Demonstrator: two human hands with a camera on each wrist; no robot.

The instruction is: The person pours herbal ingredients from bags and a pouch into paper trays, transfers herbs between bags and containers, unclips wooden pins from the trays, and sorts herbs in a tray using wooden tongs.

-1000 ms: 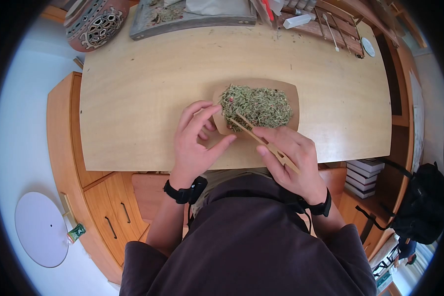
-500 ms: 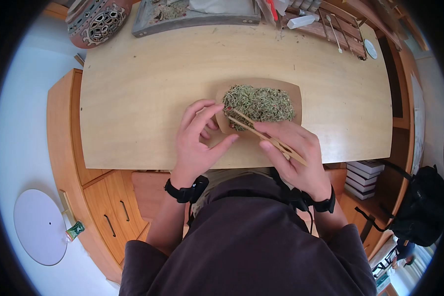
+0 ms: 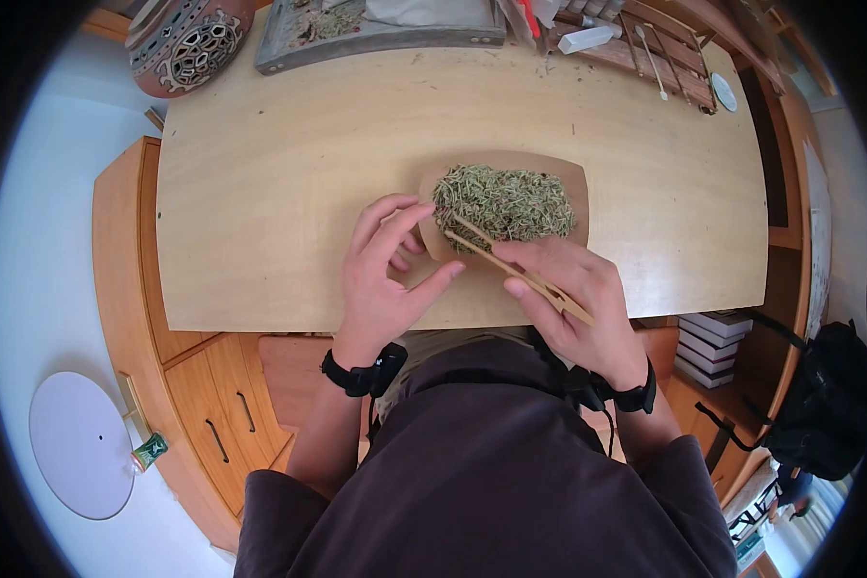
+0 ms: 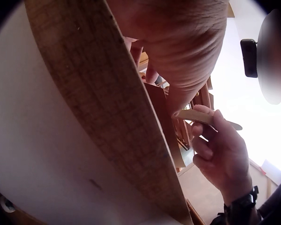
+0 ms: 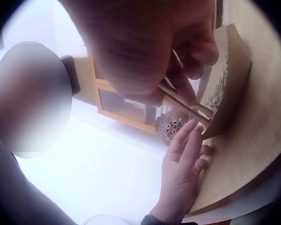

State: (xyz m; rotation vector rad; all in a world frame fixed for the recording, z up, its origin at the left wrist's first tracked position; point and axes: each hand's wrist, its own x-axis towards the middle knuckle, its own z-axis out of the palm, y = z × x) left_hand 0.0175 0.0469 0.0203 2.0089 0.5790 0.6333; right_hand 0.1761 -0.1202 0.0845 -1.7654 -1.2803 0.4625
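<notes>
A shallow brown tray (image 3: 576, 183) lies on the table, heaped with dried green needle-like leaves (image 3: 511, 202). My right hand (image 3: 588, 294) pinches a pair of wooden tongs (image 3: 561, 300) between thumb and fingers. The two tips stand slightly apart over the left front part of the leaves. At the tray's left end is my left hand (image 3: 380, 270), its fingertips right at the rim and its thumb spread away near the front edge. In the right wrist view, the left hand (image 5: 180, 173) shows loosely bent fingers beside the tray's end.
Toward the back stand a patterned clay pot (image 3: 188, 48), a grey tray (image 3: 376, 48) with plant bits and a white sheet, and a wooden rack (image 3: 636, 58) with thin tools. The table's front edge (image 3: 260, 330) runs close to my body. Boxes (image 3: 711, 352) are stacked lower right.
My right hand has shifted slightly right with the tongs, whose tips have moved a little left. A red speck seen earlier near the tips no longer shows. The left hand stays at the tray's end.
</notes>
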